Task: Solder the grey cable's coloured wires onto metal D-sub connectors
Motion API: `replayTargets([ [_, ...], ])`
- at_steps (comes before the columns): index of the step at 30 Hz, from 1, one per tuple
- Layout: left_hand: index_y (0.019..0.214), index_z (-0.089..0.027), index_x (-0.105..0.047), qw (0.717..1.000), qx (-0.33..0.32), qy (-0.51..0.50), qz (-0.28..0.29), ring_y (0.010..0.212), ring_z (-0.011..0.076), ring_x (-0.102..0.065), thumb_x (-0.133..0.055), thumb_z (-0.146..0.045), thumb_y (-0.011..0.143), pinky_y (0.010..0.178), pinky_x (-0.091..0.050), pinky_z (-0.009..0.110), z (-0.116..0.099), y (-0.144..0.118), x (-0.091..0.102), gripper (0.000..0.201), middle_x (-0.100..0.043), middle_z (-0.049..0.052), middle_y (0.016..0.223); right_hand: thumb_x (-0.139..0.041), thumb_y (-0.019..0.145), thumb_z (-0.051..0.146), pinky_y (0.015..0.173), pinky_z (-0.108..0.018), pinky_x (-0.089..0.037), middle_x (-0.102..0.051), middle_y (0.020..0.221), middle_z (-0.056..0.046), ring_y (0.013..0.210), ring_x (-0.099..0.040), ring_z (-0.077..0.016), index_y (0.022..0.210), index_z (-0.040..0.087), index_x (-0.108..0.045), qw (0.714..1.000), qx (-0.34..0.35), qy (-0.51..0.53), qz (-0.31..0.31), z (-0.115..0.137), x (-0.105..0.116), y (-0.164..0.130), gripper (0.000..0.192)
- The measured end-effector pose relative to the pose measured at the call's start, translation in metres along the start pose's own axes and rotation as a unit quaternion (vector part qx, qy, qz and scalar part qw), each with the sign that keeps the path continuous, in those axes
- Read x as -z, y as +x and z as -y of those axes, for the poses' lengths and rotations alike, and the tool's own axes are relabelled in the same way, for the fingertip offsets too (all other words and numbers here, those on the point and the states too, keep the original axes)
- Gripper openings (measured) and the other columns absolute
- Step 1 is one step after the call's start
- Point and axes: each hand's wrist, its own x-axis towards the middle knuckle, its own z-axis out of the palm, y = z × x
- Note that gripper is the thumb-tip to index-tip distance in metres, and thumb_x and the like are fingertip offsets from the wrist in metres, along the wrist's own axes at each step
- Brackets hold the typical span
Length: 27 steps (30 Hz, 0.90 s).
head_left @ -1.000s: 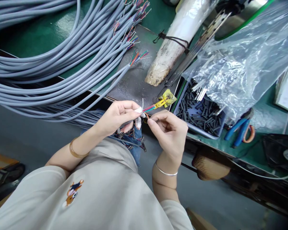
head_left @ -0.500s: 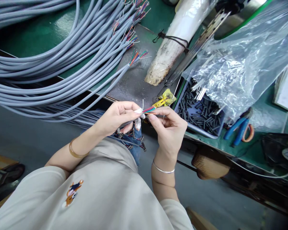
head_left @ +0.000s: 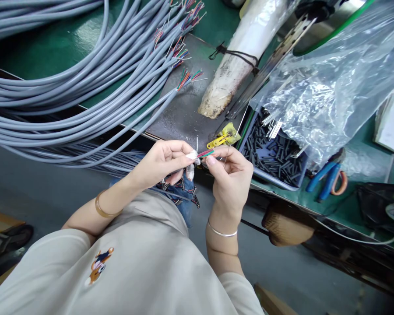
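Between finger and thumb, my left hand pinches the end of a cable from which thin coloured wires fan out to the right. White wrapping covers some of its fingertips. My right hand is closed on the tips of those red, green and orange wires, thumb against forefinger. One pale strand stands up by the left fingertips. Just beyond the wires, a yellow clip-like tool lies at the bench edge with yellow material around it. The cable's grey jacket is mostly hidden by my left hand.
Grey cables with stripped ends spread over the bench at left. A blue bin holds short black tubes, beside a clear plastic bag. Blue-handled pliers lie at right. A white wrapped roll points toward me. Small connectors hang near my lap.
My hands have shifted slightly, and the coloured wires have moved down and away from the yellow tool. The right hand has drawn a little closer to my body.
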Motion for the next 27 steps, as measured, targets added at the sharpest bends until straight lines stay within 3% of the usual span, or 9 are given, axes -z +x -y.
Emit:
replayTargets([
  [14, 0.083, -0.011, -0.063, 1.000, -0.019, -0.017, 0.012, 0.036, 0.0027, -0.049, -0.084, -0.046, 0.080, 0.034, -0.034, 0.014, 0.005, 0.003, 0.003, 0.041, -0.069, 0.000, 0.061, -0.078, 0.082, 0.048, 0.041, -0.021, -0.024, -0.052, 0.060, 0.006, 0.047, -0.033, -0.0056, 0.078, 0.022, -0.068, 1.000, -0.028, -0.008, 0.010, 0.003, 0.000, -0.004, 0.028],
  [27, 0.085, -0.011, -0.064, 0.998, 0.036, -0.039, 0.034, 0.033, 0.0031, -0.047, -0.083, -0.045, 0.081, 0.031, -0.029, 0.013, 0.004, 0.005, 0.010, 0.039, -0.071, 0.002, 0.060, -0.080, 0.078, 0.029, 0.041, -0.020, -0.025, -0.062, 0.067, 0.003, 0.049, -0.039, -0.0057, 0.081, 0.025, -0.078, 0.999, -0.029, 0.005, -0.018, 0.004, -0.005, 0.000, 0.006],
])
